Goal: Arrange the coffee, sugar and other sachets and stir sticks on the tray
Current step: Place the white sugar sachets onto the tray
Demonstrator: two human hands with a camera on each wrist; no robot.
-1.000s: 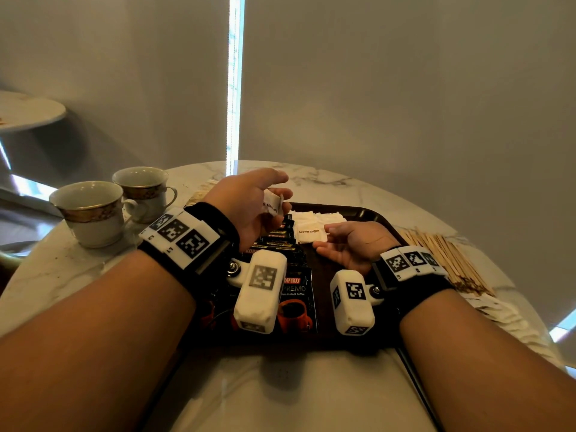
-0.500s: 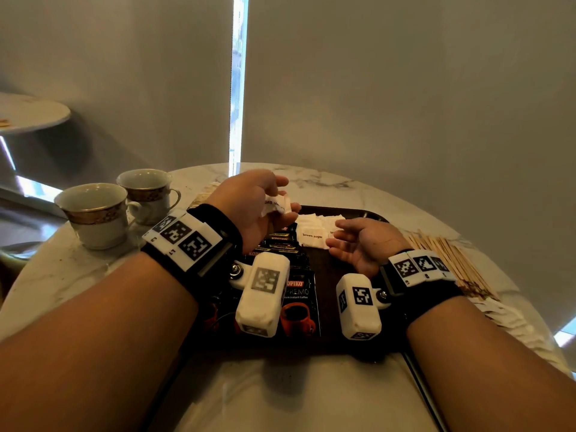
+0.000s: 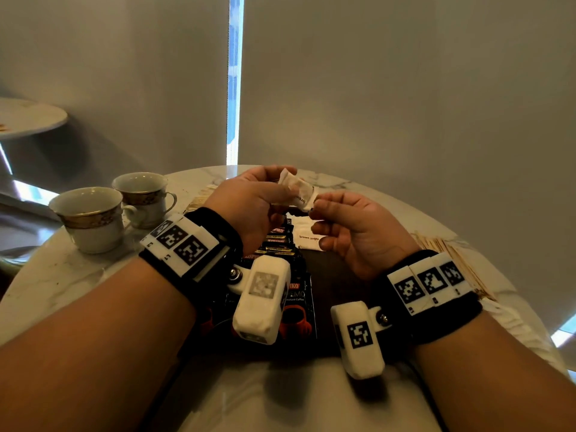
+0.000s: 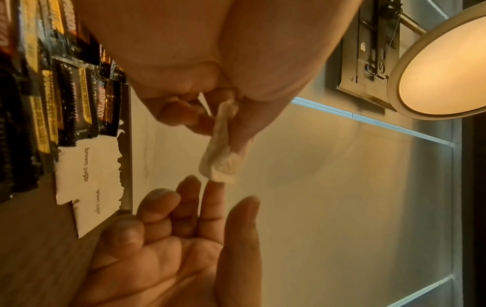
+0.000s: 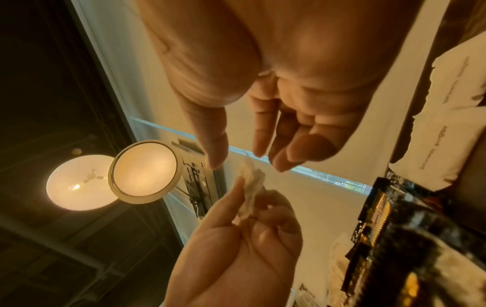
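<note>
The left hand [image 3: 252, 201] pinches a white sachet [image 3: 297, 190] between thumb and fingers, held above the tray [image 3: 336, 266]; the right hand [image 3: 358, 232], fingers loose and spread, touches the sachet's end with a fingertip [image 4: 214, 187]; coffee packs [image 3: 277, 244] and sugar sachets [image 3: 307, 235] lie on the tray; sticks [image 3: 448, 263] lie right of it.

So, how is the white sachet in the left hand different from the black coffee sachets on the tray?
The white sachet is pale, small and crumpled; the coffee sachets are black, longer and flat. The white one is up in the air, pinched by the left hand, with the right hand open at its end; the coffee sachets lie overlapped in a row on the tray. Both are sealed single packets.
</note>
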